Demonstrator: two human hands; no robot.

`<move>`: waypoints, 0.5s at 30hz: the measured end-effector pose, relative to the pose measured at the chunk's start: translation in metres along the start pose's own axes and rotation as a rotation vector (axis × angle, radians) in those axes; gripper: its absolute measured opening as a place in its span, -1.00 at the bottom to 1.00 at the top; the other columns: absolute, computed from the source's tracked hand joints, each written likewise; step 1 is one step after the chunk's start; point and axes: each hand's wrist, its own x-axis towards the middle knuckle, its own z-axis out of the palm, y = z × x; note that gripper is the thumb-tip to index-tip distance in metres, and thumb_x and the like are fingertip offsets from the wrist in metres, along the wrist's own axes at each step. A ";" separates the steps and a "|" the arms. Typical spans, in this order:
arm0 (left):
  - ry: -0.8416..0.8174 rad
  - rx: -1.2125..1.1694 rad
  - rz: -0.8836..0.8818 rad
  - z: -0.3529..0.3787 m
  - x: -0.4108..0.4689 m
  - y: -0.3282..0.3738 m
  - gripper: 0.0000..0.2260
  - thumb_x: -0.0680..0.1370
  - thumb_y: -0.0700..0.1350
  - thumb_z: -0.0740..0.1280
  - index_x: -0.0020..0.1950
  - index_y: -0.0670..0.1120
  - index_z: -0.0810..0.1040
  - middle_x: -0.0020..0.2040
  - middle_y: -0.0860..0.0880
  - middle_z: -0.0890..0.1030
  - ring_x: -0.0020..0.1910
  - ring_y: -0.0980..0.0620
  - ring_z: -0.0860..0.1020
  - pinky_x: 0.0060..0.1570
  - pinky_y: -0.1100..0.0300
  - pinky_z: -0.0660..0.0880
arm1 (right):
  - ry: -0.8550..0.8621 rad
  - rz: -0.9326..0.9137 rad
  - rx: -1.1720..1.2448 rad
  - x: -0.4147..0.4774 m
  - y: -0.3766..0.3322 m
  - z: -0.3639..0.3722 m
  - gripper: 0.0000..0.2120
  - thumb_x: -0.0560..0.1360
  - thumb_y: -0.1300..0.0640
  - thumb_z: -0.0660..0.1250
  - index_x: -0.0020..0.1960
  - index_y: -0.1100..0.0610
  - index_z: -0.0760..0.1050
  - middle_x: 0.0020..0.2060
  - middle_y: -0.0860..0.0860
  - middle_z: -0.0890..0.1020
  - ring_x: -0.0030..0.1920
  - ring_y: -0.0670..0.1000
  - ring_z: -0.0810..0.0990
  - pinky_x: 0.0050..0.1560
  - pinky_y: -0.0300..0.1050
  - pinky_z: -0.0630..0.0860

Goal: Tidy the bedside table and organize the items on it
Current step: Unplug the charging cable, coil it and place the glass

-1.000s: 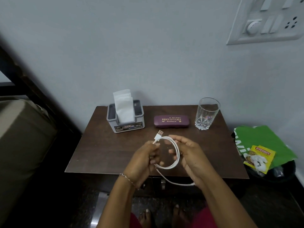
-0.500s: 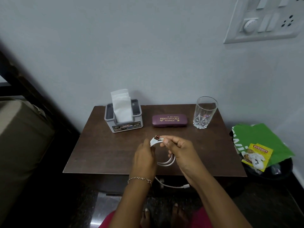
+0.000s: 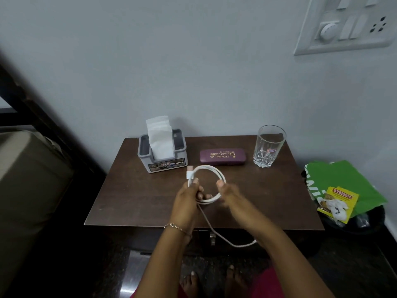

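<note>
Since half a second ago the hands have drawn apart, and the coil between them has opened from a small tight bundle into a wider, rounder loop.

The white charging cable (image 3: 211, 167), thin and rubbery, hangs in the air over the near middle of the dark brown wooden bench (image 3: 133, 190). The left hand (image 3: 188, 198) has its grip clamped on the loop's left side, fingers curled round the strands and thumb just under the flat white plug (image 3: 190, 171). The right hand (image 3: 233, 195) is blurred, but its thumb is pinched onto the loop's right side. A loose tail drops from the coil past the near edge of the bench and curves off to the right below it.

The cable looks very light, limp and a little springy, so the turns will likely want to fan open if either grip loosens. Its smooth skin may slip through the fingers. The best place to hold is probably where the strands bunch together, with the tail fed in hand over hand and no pulling at the plug joint.

Along the far edge stand a grey plastic tissue holder (image 3: 163, 162), a purple spectacle case (image 3: 222, 157) and a clear drinking glass (image 3: 269, 147), well apart from the coil.
</note>
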 end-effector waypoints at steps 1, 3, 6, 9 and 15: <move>0.015 -0.073 -0.001 -0.001 0.001 0.002 -0.72 0.61 -0.17 0.15 -0.31 -0.16 0.37 -0.60 0.03 0.35 -0.60 0.14 0.44 -0.27 0.16 0.44 | -0.126 0.040 -0.051 -0.004 0.000 0.002 -0.51 0.45 -0.36 0.04 0.17 -0.07 0.42 0.05 -0.08 0.58 0.11 -0.07 0.54 0.21 -0.12 0.39; 0.059 -0.168 0.003 -0.004 0.005 0.002 -0.72 0.61 -0.18 0.14 -0.31 -0.15 0.35 -0.63 0.06 0.35 -0.63 0.17 0.39 -0.28 0.16 0.41 | -0.336 0.027 -0.218 -0.007 0.006 0.006 -0.63 0.53 -0.24 0.10 0.06 -0.01 0.49 -0.07 -0.02 0.65 -0.01 -0.05 0.59 0.21 -0.02 0.45; 0.182 -0.066 0.003 -0.013 0.013 0.001 -0.72 0.61 -0.17 0.13 -0.31 -0.13 0.33 -0.64 0.05 0.34 -0.64 0.16 0.37 -0.27 0.13 0.36 | -0.387 0.028 -0.327 -0.007 0.007 0.007 -0.87 0.55 0.08 0.25 -0.17 0.02 0.47 -0.33 -0.06 0.62 -0.22 -0.04 0.54 0.01 -0.05 0.45; 0.288 0.109 0.022 -0.023 0.017 0.001 -0.71 0.62 -0.16 0.10 -0.31 -0.13 0.32 -0.48 -0.06 0.31 -0.48 0.02 0.36 -0.28 0.15 0.37 | -0.168 -0.077 -0.622 -0.009 0.002 -0.004 -0.91 0.49 0.03 0.32 -0.15 -0.01 0.58 -0.22 -0.09 0.57 -0.09 -0.03 0.52 -0.04 -0.13 0.41; 0.244 0.081 0.010 -0.018 0.010 0.005 -0.73 0.62 -0.16 0.09 -0.28 -0.14 0.29 -0.43 -0.07 0.26 -0.67 0.16 0.39 -0.30 0.14 0.43 | 0.343 -0.156 -0.834 -0.017 -0.010 -0.003 -0.84 0.49 -0.02 0.29 0.02 -0.07 0.59 -0.08 -0.02 0.67 0.01 0.07 0.61 -0.04 -0.12 0.47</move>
